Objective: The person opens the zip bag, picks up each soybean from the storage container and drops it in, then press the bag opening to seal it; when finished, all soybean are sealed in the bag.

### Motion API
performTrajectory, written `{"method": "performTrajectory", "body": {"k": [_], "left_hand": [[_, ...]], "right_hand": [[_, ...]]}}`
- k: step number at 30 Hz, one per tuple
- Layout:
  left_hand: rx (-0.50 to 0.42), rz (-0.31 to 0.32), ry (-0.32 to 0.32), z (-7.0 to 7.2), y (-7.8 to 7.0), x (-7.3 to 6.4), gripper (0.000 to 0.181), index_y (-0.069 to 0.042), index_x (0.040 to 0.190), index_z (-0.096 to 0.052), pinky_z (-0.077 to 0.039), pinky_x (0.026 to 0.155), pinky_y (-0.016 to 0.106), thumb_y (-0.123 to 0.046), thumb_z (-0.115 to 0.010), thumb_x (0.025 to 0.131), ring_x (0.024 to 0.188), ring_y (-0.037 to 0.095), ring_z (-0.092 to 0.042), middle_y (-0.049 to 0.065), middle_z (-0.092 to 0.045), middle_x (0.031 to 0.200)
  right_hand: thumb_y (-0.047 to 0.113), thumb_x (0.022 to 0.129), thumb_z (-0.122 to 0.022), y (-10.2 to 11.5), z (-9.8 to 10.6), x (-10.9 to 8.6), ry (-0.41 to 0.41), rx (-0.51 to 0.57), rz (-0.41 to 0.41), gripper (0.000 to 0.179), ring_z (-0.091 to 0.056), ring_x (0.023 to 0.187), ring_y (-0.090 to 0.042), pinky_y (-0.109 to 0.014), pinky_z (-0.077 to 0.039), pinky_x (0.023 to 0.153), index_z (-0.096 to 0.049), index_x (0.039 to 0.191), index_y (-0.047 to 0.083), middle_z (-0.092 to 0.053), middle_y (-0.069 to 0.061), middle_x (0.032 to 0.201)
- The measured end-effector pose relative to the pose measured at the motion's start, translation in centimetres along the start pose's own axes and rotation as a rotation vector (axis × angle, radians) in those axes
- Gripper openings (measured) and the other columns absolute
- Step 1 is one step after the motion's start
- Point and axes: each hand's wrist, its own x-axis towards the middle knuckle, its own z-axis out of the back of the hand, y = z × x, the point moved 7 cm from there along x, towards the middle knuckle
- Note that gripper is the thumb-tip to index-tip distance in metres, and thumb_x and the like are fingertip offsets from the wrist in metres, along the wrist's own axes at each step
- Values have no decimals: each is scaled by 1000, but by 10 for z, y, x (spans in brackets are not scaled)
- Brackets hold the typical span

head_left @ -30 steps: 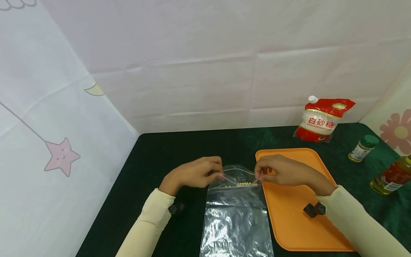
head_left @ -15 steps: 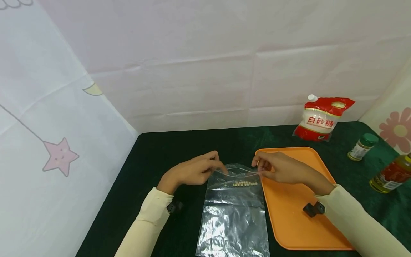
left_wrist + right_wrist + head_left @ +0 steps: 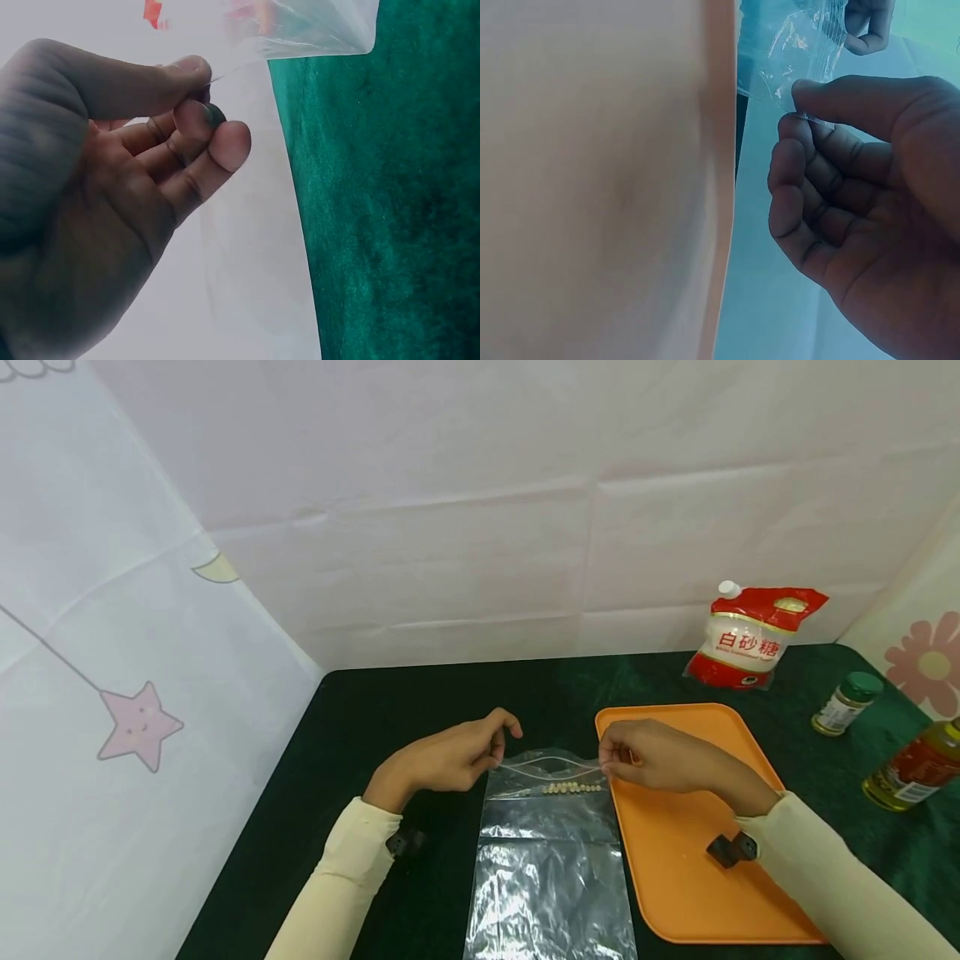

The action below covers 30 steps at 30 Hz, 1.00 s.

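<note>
A clear zip-lock bag [image 3: 551, 860] lies on the dark green cloth, its mouth at the far end parted in a narrow gap. Just below its zip strip sits a row of small pale yellow beads or kernels [image 3: 572, 787]; their kind is too small to tell. My left hand [image 3: 450, 756] pinches the mouth's left corner between thumb and a fingertip, index finger lifted off. At the opposite corner my right hand [image 3: 667, 756] pinches the plastic edge between thumb and fingers, above the tray's left rim. Both pinches also show in the left wrist view and right wrist view.
An orange tray [image 3: 690, 877] lies right of the bag, under my right forearm. Behind it stands a red and white sugar pouch [image 3: 750, 639]. A green-capped jar [image 3: 847, 703] and an oil-coloured bottle [image 3: 917, 768] stand at the right. A white sheet [image 3: 465, 510] hangs behind the table.
The zip strips at the bag's mouth have shifted, and the row of pale bits shows more fully. My left index finger has lifted off the bag's edge. The right hand has re-gripped its corner.
</note>
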Motion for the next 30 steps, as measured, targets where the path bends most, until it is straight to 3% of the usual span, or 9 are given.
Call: {"method": "performTrajectory", "body": {"k": [5,11,21,26,30], "left_hand": [[3,32,2,1,1,-2,40,-13,132,-36,-49,67,27,2,-55,100,78,10,-54,1,-57,97],[18,59,-7,4,0,-3,39,-15,125,-37,-48,64,26,0,-61,98,80,10,-56,3,-58,96],[80,3,-33,5,-3,0,35,-13,125,-43,-46,67,24,6,-53,98,77,9,-50,0,-53,95],[57,-23,-32,3,-4,1,36,-11,126,-40,-46,64,24,5,-54,97,73,9,-50,0,-53,94],[45,-48,-44,3,-6,1,41,-12,126,-34,-46,63,24,5,-57,96,71,10,-51,1,-54,93]], "right_hand": [[22,99,-66,3,0,-3,4,-19,54,6,-51,71,-5,-24,-47,63,-60,97,19,-53,10,83],[19,99,-65,1,1,-3,-30,-51,64,5,-51,71,-5,-24,-47,64,-60,96,20,-54,11,84],[25,98,-68,-2,1,-1,-17,-65,33,7,-52,73,-6,-25,-48,65,-61,97,23,-54,12,84],[37,97,-67,4,1,0,-1,-94,45,20,-56,92,-14,-34,-51,81,-63,110,22,-57,9,101],[43,99,-64,21,0,8,-34,-125,117,34,-54,110,-19,-41,-49,94,-63,123,19,-56,7,120]]}}
